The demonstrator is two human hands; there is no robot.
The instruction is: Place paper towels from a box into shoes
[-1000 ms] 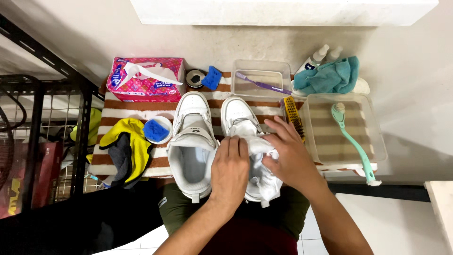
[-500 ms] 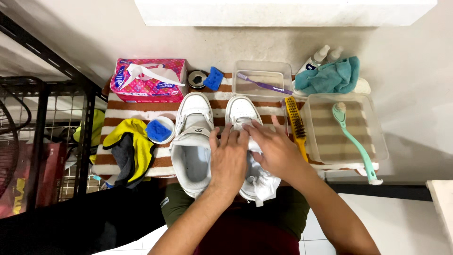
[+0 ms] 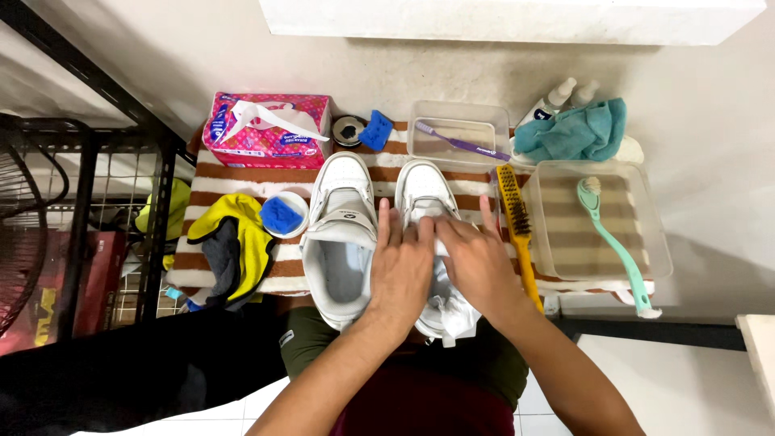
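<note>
Hands [image 3: 440,266] now forward, sneaker [image 3: 428,242] toe-away.

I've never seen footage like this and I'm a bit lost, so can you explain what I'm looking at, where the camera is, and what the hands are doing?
No machine here: a camera worn on a person's head looks straight down at their own two bare hands. The left hand and right hand both press on the right-side white shoe, over a white cloth or tissue. A second white shoe sits beside it on a striped mat. Around them lie a pink tissue pack, a yellow brush, a purple toothbrush in a clear tray, a green long-handled brush in another, a teal cloth and a blue sponge in a small bowl.
</note>
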